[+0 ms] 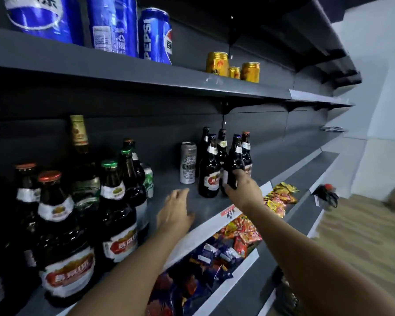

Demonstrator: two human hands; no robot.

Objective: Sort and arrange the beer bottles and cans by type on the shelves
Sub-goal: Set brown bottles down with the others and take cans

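Right hand [243, 190] gripping a dark beer bottle [234, 165] low on its body; left hand [176, 212] spread flat, holding nothing, silver beer can [188, 163] just beyond.

Tall blue aluminium can [156, 35] on the top shelf: "PEPSI" in white, running vertically | squat gold metal can [217, 64]: partial "Bull" | beer bottle labels: unreadable
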